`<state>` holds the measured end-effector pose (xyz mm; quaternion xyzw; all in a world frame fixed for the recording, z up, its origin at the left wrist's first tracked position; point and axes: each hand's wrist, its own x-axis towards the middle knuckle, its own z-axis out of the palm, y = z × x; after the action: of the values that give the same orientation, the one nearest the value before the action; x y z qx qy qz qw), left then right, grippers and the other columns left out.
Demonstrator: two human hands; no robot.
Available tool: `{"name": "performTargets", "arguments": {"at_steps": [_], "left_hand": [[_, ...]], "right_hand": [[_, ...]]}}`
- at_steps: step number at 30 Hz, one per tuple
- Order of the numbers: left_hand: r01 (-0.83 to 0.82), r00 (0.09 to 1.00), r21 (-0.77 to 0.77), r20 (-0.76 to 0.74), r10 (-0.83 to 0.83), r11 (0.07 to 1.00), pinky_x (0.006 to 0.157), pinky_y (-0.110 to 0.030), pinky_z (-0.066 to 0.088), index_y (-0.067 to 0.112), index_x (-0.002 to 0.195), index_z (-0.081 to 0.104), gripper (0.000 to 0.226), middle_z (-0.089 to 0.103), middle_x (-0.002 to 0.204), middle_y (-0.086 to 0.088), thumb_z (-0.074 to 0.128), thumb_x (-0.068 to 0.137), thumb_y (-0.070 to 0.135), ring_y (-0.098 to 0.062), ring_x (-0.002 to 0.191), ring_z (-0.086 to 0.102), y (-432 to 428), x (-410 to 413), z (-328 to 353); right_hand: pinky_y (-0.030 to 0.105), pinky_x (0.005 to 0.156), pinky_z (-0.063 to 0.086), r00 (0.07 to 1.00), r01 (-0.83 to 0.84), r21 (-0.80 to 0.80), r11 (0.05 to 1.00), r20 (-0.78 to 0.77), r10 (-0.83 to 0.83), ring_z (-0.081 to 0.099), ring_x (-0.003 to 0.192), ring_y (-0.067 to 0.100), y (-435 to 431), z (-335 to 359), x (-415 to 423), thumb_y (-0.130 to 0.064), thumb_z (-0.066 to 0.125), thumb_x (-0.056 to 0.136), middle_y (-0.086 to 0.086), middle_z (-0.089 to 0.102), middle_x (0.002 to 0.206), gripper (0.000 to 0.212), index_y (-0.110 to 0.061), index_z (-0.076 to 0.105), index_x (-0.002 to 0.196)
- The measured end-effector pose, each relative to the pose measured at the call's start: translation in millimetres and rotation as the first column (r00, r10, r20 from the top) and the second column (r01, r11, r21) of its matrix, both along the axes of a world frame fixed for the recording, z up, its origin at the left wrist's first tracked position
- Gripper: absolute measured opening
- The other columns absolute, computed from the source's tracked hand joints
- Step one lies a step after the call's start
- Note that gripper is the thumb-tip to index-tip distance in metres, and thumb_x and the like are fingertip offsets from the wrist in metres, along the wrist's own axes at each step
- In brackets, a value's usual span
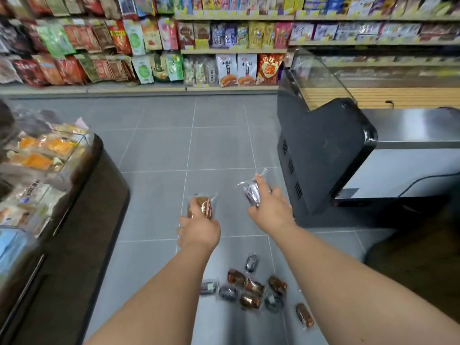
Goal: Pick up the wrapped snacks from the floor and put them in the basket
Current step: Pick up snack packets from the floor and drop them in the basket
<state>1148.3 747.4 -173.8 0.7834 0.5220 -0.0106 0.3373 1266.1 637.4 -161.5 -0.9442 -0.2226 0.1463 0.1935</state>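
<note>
My left hand (199, 229) is held out above the floor, gripping an orange-brown wrapped snack (202, 206). My right hand (270, 207) is raised beside it and holds a dark purple wrapped snack (251, 191) in clear film. Below my forearms, several wrapped snacks (254, 287) lie scattered on the grey tiled floor, some reddish-brown, some dark. One reddish snack (305, 314) lies apart at the right. No basket is in view.
A black display counter (74, 220) with packaged bread stands at the left. A black cabinet (323, 155) with a steel counter stands at the right. Shelves (224, 88) full of snack bags line the far wall across the grey tiled aisle.
</note>
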Motion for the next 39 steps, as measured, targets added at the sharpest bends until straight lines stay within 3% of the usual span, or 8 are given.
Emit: {"name": "performTargets", "arguments": {"at_steps": [6,11,18,24,28,39], "left_hand": [[0.063,0.998,0.026,0.01,-0.063,0.998,0.103,-0.046,0.035,0.033,0.146,0.004,0.071,0.037,0.13,-0.019,0.051,0.092,0.035,-0.038,0.119,0.042,-45,-12,23],[0.223,0.974,0.096,0.02,-0.225,0.97,0.104,-0.047,0.035,0.025,0.148,0.002,0.077,0.037,0.132,-0.019,0.053,0.091,0.035,-0.037,0.119,0.043,-64,-38,29],[0.446,0.888,0.1,0.078,-0.453,0.89,0.098,-0.048,0.04,0.029,0.147,0.01,0.075,0.044,0.124,-0.019,0.056,0.088,0.034,-0.037,0.109,0.05,-83,-67,39],[0.695,0.705,0.09,0.112,-0.7,0.714,0.099,-0.046,0.04,0.024,0.148,0.001,0.079,0.038,0.131,-0.017,0.054,0.09,0.034,-0.035,0.111,0.05,-144,-88,45],[0.808,0.553,0.177,0.101,-0.827,0.562,0.098,-0.042,0.039,0.023,0.148,0.001,0.079,0.038,0.132,-0.014,0.053,0.09,0.035,-0.032,0.113,0.048,-197,-102,57],[0.95,0.119,0.276,0.109,-0.987,0.145,0.102,-0.039,0.032,0.021,0.149,0.005,0.074,0.036,0.138,-0.01,0.05,0.092,0.038,-0.026,0.124,0.04,-345,-199,70]], "right_hand": [[0.04,0.098,0.036,0.996,0.078,-0.017,0.997,0.039,-0.077,0.044,0.118,0.028,-52,22,-41,-0.028,0.052,0.085,0.007,0.037,0.136,0.08,-0.038,0.005,0.149],[0.042,0.1,0.039,0.97,0.244,0.056,0.968,-0.009,-0.244,0.045,0.118,0.027,-80,28,-79,-0.027,0.053,0.086,0.008,0.036,0.136,0.078,-0.035,0.007,0.148],[0.039,0.097,0.042,0.849,0.524,0.169,0.835,-0.026,-0.527,0.046,0.119,0.027,-115,26,-163,-0.03,0.056,0.087,0.005,0.034,0.14,0.079,-0.036,0.005,0.147],[0.037,0.094,0.044,0.631,0.752,0.233,0.617,0.018,-0.776,0.049,0.113,0.024,-178,29,-231,-0.03,0.056,0.088,0.002,0.038,0.133,0.076,-0.039,0.008,0.146],[0.037,0.092,0.046,0.471,0.85,0.255,0.462,0.028,-0.882,0.053,0.107,0.025,-222,37,-273,-0.027,0.057,0.087,0.002,0.037,0.131,0.077,-0.039,0.01,0.147],[0.036,0.092,0.047,0.065,0.944,0.323,0.067,0.019,-0.998,0.05,0.111,0.021,-334,40,-414,-0.023,0.059,0.086,0.0,0.038,0.131,0.078,-0.039,0.012,0.146]]}}
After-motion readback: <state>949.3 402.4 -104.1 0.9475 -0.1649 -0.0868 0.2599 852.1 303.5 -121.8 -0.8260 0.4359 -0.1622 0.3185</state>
